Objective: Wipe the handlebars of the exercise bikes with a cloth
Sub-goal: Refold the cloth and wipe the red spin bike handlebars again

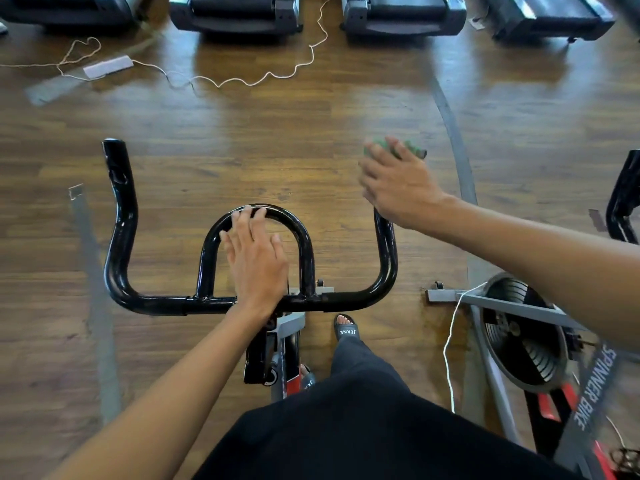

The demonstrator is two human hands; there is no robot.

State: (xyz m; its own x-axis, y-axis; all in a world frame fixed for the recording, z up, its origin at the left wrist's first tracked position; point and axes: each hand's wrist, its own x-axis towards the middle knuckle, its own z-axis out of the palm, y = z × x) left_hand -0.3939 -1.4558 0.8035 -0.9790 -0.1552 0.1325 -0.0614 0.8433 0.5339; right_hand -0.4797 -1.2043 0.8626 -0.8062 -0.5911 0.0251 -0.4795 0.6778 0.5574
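A black glossy handlebar [121,237] of an exercise bike spreads across the middle of the view, with two upturned ends and a centre loop [304,244]. My left hand [256,261] lies flat over the centre loop, fingers spread and touching its top curve. My right hand [398,185] is wrapped around the right upturned end, holding a green cloth [412,147] bunched against the bar's tip. The cloth shows only above my fingers. The right end's tip is hidden under hand and cloth.
A second spin bike with a grey frame and flywheel [523,334] stands close on the right; another black handlebar [623,199] shows at the right edge. Several treadmill ends [239,15] line the far side. A white cord [242,77] snakes over the wooden floor.
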